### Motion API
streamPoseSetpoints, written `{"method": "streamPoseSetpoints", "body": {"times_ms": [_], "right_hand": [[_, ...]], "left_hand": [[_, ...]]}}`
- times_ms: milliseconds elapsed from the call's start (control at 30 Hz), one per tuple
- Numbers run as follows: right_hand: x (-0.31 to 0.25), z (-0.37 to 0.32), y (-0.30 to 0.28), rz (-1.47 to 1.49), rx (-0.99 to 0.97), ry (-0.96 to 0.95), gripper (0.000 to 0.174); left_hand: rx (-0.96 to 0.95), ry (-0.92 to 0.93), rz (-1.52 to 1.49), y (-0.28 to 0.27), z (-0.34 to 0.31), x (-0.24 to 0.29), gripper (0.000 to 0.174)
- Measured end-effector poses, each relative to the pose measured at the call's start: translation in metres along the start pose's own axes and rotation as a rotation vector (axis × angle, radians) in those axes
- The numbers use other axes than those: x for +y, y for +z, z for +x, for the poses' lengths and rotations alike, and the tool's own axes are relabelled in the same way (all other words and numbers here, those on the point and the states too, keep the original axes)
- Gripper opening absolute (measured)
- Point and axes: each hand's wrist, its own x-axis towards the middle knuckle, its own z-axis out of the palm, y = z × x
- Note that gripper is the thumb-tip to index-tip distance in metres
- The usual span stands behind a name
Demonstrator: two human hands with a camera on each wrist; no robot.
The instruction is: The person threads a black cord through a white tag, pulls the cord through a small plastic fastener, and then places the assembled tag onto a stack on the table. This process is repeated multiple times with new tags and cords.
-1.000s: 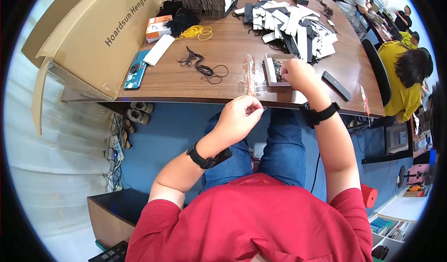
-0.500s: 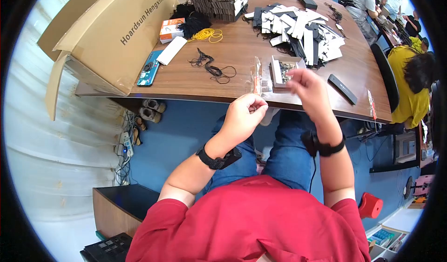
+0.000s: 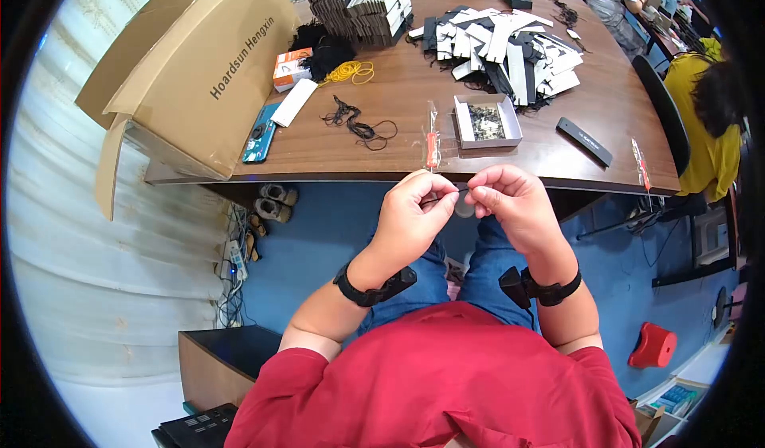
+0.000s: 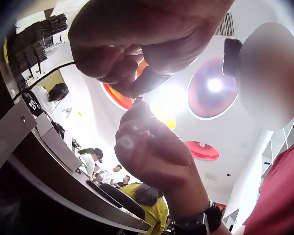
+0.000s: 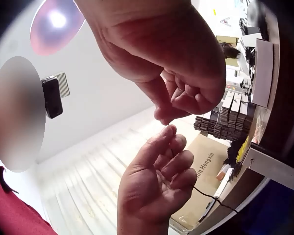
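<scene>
In the head view my left hand [image 3: 416,215] and right hand [image 3: 514,207] meet at the fingertips just off the table's front edge. The left hand pinches a thin black cord [image 4: 45,77], which trails out of its curled fingers. With thumb and forefinger, the right hand [image 5: 174,63] pinches a small dark piece, mostly hidden, right at the left fingertips. A white strip with a small hole [image 4: 12,139] hangs low near the cord. Beyond the hands sits a white box [image 3: 515,140] of small dark and pale parts, beside an orange-handled tool [image 3: 433,149] in a clear sleeve.
At the back lie a heap of white and black tags [image 3: 522,46] and stacked tags [image 3: 382,6]. Leftward are a cardboard carton [image 3: 215,74], blue phone [image 3: 260,133], yellow cord [image 3: 348,71] and tangled black cord [image 3: 362,125]. A black bar [image 3: 584,141] lies to the right.
The right hand has left the white box and come down and left to the left hand's fingertips. The left hand has kept its pinch on the cord.
</scene>
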Motion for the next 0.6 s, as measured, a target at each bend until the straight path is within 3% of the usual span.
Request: {"method": "streamPoseSetpoints", "body": {"times_ms": [300, 467, 600], "right_hand": [[0.005, 0.000, 0.006, -0.112, 0.018, -0.005, 0.012], [0.004, -0.005, 0.018, -0.504, 0.127, -0.091, 0.007], [0.003, -0.001, 0.022, -0.873, 0.074, -0.442, 0.007]], "left_hand": [[-0.044, -0.002, -0.099, 0.002, -0.001, 0.002, 0.011], [-0.091, -0.102, -0.212, -0.004, 0.001, -0.006, 0.010], [-0.108, -0.166, -0.250, -0.008, 0.001, -0.016, 0.008]]}}
